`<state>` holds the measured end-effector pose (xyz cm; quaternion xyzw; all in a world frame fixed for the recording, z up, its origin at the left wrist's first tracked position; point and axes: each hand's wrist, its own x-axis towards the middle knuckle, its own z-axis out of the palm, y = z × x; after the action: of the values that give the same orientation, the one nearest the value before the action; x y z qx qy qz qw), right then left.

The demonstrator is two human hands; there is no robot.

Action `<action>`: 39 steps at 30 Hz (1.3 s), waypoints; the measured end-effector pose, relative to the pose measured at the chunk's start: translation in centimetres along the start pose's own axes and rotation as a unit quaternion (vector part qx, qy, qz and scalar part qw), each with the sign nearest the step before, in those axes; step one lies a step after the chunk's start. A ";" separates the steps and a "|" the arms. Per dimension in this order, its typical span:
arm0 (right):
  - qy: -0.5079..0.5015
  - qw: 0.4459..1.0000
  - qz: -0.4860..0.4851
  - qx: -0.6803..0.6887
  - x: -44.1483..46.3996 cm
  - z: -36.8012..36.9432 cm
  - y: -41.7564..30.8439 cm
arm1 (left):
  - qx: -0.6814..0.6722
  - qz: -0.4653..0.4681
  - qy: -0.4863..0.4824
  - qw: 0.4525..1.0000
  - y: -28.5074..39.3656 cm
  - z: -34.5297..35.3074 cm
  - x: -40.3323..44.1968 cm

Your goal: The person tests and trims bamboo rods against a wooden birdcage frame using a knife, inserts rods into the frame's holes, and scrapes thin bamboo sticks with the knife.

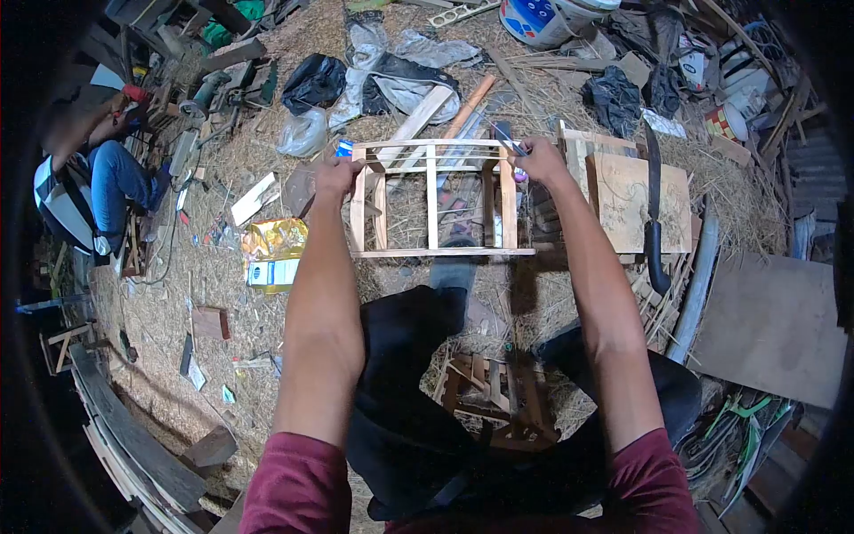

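Observation:
A small frame of pale wooden strips point(433, 200) stands up in front of me, with uprights at both sides and one in the middle. My left hand point(336, 181) is closed on its upper left corner. At the upper right corner, my right hand point(541, 164) is closed around a thin dark tool point(503, 135) whose kind I cannot make out. Its fingers are close to the frame's top rail, and whether they also grip the wood is hidden. Between my legs, a second wooden slatted piece point(485, 387) lies low on the ground.
At right, a machete point(654, 205) with a black handle rests against wooden boards point(623, 200). Plastic bags point(313, 83) and a bucket point(543, 20) lie beyond the frame. A yellow packet point(274, 238) is on the shavings-covered ground. Another person point(111, 173) sits at left.

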<state>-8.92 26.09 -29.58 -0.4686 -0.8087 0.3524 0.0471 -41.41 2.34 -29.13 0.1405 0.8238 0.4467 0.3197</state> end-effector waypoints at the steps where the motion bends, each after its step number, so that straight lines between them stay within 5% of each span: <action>1: 0.020 1.000 -0.017 0.005 -0.1 0.2 0.1 | 0.001 -0.003 -0.005 1.000 -0.2 0.1 0.3; 25: 0.031 1.000 0.001 -0.007 0.1 1.0 -0.2 | 0.012 0.001 0.022 1.000 0.4 0.1 -0.4; 33: 0.017 0.999 -0.012 0.033 -1.9 -0.2 -1.2 | 0.169 0.034 0.039 0.984 -3.3 -0.7 3.4; 38: 0.061 0.988 -0.050 0.132 -4.1 -1.9 -3.0 | 0.188 0.123 0.154 0.962 2.7 -0.4 -3.2; 39: 0.070 0.981 -0.088 0.156 -3.8 -1.6 -2.5 | 0.211 0.079 0.109 0.968 5.7 -0.1 -5.3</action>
<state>-7.99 23.17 -25.94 -0.4057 -0.7768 0.4350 0.2069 -37.76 2.74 -22.26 0.2204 0.9154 0.2989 0.1550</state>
